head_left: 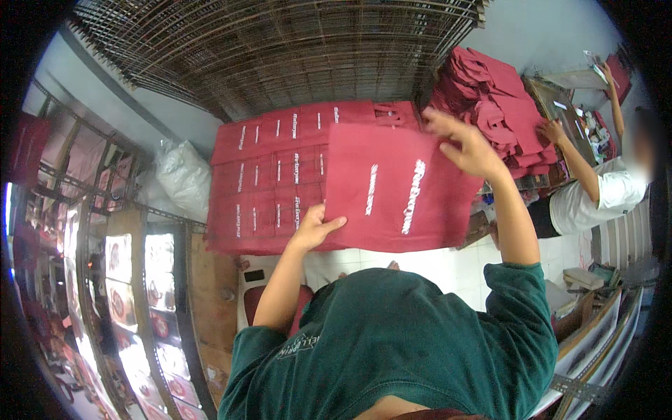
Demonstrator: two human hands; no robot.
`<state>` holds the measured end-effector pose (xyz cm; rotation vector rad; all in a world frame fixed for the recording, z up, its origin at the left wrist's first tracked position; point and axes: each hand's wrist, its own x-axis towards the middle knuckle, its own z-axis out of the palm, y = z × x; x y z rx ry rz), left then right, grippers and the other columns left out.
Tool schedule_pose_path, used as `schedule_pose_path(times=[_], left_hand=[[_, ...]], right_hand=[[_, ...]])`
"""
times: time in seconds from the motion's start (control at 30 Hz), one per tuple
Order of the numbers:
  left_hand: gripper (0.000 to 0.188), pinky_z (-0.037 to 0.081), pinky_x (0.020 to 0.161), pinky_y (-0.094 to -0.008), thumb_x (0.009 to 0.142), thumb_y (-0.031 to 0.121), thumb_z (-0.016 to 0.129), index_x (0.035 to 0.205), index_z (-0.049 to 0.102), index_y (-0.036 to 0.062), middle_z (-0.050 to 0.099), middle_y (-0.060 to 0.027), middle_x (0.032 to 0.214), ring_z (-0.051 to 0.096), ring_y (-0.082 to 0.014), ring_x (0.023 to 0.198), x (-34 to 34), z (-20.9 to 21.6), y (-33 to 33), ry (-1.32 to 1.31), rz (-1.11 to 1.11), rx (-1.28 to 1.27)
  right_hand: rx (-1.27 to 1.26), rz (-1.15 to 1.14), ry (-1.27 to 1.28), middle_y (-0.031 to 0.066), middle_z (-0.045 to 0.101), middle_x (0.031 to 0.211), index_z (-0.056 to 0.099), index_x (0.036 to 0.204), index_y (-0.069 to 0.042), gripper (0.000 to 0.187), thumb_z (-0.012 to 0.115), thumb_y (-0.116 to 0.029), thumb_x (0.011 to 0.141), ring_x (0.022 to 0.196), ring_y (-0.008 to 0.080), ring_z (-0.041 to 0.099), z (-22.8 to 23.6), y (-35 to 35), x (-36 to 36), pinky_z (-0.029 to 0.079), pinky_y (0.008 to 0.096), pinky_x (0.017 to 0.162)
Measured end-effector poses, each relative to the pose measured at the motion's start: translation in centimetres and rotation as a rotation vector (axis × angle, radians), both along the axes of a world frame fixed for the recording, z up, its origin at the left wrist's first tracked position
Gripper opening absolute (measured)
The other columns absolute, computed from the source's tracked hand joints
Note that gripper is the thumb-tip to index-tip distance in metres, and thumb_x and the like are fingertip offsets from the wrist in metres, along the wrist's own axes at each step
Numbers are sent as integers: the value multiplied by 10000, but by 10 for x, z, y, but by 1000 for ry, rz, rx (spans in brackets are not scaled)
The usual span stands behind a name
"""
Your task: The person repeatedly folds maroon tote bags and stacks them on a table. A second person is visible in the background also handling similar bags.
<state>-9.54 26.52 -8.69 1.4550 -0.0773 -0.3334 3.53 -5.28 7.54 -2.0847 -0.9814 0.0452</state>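
A flat dark-red fabric bag (357, 161) with white print is raised over the table in front of me. My left hand (318, 227) grips its left edge near the lower corner, thumb on top and fingers underneath. At the bag's far right corner, my right hand (467, 145) has its fingers stretched out and apart, slightly blurred. I cannot tell whether it touches the fabric. Beneath and to the left, several similar printed red bags (266, 161) lie in overlapping rows across the table.
A big heap of red bags (500, 112) sits at the far right, beside a co-worker (595, 189) in a white shirt. Metal wire racks (294, 49) rise behind the table. A white plastic sack (183, 175) stands left; a phone (254, 276) lies below the table's near edge.
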Motion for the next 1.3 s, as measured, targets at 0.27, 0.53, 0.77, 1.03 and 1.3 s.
schedule_pose_path(times=[0.27,0.53,0.77,1.03,1.3], left_hand=[[504,394,928,-292,817,66,591,1269,391,-29,514,-102,1206,507,-161,1064,60,41,-58,-87,-138,-143],[726,159,1071,-304,820,77,581,1375,129,-46,179,-195,1436,198,-225,1320,92,33,-127,-24,1,-64],[654,288,1018,-302,797,-39,535,1362,207,-23,372,-118,1335,367,-189,1212,76,62,-43,1,99,-323],[712,262,1032,-300,776,-87,475,1400,154,36,314,-102,1391,337,-194,1250,106,21,10,219,235,119],[737,266,1029,-298,782,-91,489,1405,117,38,278,-119,1406,293,-197,1273,199,3,-31,-38,275,202]], right_hand=[[183,-935,610,66,595,805,507,1078,-52,433,506,-405,826,711,163,561,-221,-105,-91,450,282,643],[403,-671,1558,189,615,874,158,1391,-163,901,152,-792,746,739,273,580,-289,-25,-191,429,425,703],[1260,-337,1707,202,455,1232,205,1357,-298,612,500,-467,848,947,294,580,-234,4,-118,498,397,732],[601,-393,1198,57,571,1057,415,1317,-164,680,457,129,705,543,69,507,-246,-27,18,413,207,458],[296,-383,261,140,533,966,463,1262,-38,593,468,89,683,942,195,497,-229,-64,132,355,261,890]])
